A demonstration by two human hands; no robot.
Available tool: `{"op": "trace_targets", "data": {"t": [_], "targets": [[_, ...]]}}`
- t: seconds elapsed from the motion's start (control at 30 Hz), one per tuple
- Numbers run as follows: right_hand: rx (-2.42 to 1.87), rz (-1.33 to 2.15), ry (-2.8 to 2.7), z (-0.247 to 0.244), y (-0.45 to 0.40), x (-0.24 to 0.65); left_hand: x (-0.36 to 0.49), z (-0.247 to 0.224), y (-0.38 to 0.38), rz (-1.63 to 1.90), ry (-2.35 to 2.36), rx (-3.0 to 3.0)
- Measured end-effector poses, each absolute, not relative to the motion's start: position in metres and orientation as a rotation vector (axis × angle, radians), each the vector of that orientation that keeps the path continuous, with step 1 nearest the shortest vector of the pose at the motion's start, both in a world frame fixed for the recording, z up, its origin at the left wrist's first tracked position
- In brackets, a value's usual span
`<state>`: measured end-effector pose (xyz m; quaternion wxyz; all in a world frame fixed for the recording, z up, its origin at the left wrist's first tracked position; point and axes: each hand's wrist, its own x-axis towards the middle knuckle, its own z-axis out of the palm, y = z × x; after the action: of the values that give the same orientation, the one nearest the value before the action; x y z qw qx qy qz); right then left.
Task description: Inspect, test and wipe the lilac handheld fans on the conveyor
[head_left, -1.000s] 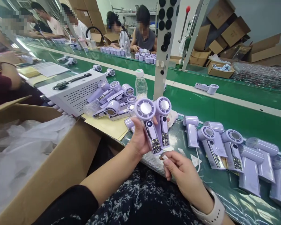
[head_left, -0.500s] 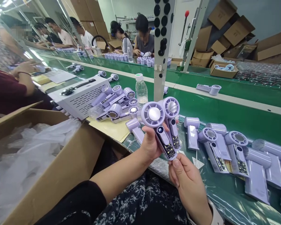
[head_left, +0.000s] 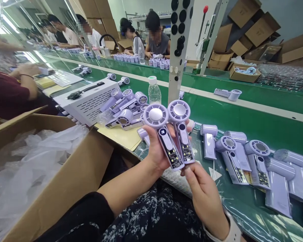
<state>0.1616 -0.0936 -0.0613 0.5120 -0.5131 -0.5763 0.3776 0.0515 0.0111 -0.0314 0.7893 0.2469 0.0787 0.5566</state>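
Two lilac handheld fans are held side by side in front of me, heads up and leaning left. My left hand (head_left: 156, 151) is wrapped around their handles from the left. The nearer fan (head_left: 156, 115) has a lit number on its small round display and bare circuit board lower down. On the second fan (head_left: 179, 110) the round display is dark, and its board shows too. At the bottom ends of the handles, my right hand (head_left: 204, 191) has its fingers closed on the second fan's base. Its fingertips are partly hidden behind that base.
More lilac fans (head_left: 259, 148) lie on the green bench to the right; others are piled (head_left: 127, 107) on yellow paper. A bottle (head_left: 155, 92), metal post (head_left: 175, 50) and perforated white box (head_left: 83, 97) stand ahead. A carton (head_left: 86, 168) with plastic bags is left. Co-workers sit beyond.
The two fans have spread apart and turned to face me more. My left hand has shifted slightly left. The right fingers have moved from the nearer fan's base to the second fan's base.
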Motion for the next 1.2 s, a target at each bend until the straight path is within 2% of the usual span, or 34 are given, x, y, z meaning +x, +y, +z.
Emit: {"op": "trace_targets", "data": {"t": [0.23,0.4,0.63,0.73,0.83,0.93,1.0,1.1,1.2], "targets": [[-1.125,1.235,-0.955,-0.073,-0.09,0.152,0.053,-0.043,0.009,1.29,0.198,0.727],[-1.129,1.279,-0.901,-0.076,-0.09,0.154,0.055,-0.048,0.01,1.279,0.192,0.709],[-1.185,1.176,-0.896,-0.074,-0.091,0.147,0.056,-0.054,0.006,1.327,0.225,0.742],[-1.214,1.137,-1.073,-0.072,-0.09,0.152,0.053,-0.053,0.008,1.288,0.242,0.753],[-1.25,1.006,-1.255,-0.071,-0.084,0.165,0.048,-0.046,0.014,1.318,0.337,0.713],[-1.325,0.845,-1.203,-0.076,-0.07,0.175,0.04,-0.042,0.017,1.375,0.41,0.742],[-1.294,0.861,-1.104,-0.079,-0.059,0.178,0.032,-0.043,0.017,1.26,0.403,0.862],[-1.036,1.118,-1.09,-0.074,-0.05,0.184,0.018,-0.048,0.017,0.974,0.414,1.136],[-0.999,1.19,-1.093,-0.063,-0.053,0.193,0.012,-0.052,0.023,0.958,0.5,1.182]]}}
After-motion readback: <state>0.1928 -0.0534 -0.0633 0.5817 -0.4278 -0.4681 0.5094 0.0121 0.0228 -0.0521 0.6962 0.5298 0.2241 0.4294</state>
